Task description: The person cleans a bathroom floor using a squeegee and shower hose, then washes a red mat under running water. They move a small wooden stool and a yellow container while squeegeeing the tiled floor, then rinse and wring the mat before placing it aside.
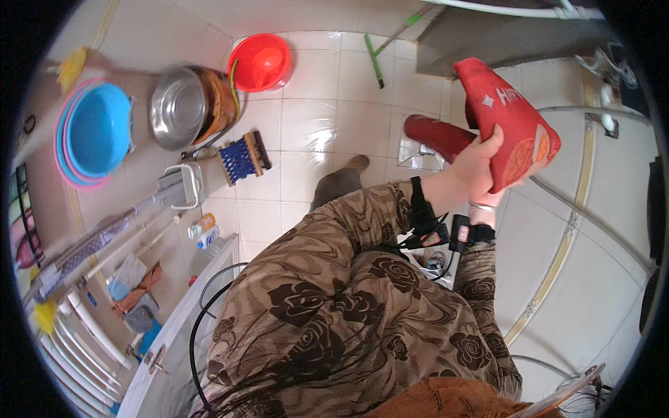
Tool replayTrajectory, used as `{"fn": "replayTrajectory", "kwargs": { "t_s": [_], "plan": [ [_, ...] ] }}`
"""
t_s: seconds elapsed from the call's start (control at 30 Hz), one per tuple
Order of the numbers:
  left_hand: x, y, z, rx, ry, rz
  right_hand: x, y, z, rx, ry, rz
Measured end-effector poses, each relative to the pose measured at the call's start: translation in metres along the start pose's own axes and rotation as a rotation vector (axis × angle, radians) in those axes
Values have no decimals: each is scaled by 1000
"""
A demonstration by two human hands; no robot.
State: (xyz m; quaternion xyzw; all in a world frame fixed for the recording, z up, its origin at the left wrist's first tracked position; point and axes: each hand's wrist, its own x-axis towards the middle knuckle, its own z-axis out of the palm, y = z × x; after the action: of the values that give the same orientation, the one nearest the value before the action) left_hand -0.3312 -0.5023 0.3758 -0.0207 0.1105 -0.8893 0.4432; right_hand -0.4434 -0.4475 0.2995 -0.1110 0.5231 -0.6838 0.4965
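A red fabric mat (515, 120), printed with pale lettering and round fruit-like shapes, hangs bent over my hands at the right. My left hand (470, 164) grips its near part, the thumb lying on the printed face. Behind and partly under the fabric, my right hand (492, 198) supports it; most of those fingers are hidden. Another dark red fold (436, 137) sticks out to the left, beyond my left hand, above the tiled floor. Both wrists wear black straps with small devices and cables.
A red basin (282, 78), a steel basin (179, 107), blue and pink basins (99, 130) and a blue mop head (240, 158) are at the left. A green-edged squeegee (374, 60) leans ahead. A floor drain (420, 151) lies beneath the mat. A grey hose (596, 227) crosses at right.
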Motion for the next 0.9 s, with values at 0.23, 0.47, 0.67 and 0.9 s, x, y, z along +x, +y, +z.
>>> {"fn": "replayTrajectory", "kwargs": {
  "t_s": [0.23, 0.47, 0.67, 0.9],
  "plan": [
    [8, 13, 4, 249, -32, -22, -16, -42, 37, 45, 80, 59],
    [19, 33, -28, 1887, -346, 436, -4, -58, 36, 78, -137, 126],
    [30, 19, -53, 1907, 56, 55, 31, -51, 9, -137, -91, 402],
    [39, -8, -96, 970, 305, -262, 41, -50, -17, -326, 139, 608]
  ]
}}
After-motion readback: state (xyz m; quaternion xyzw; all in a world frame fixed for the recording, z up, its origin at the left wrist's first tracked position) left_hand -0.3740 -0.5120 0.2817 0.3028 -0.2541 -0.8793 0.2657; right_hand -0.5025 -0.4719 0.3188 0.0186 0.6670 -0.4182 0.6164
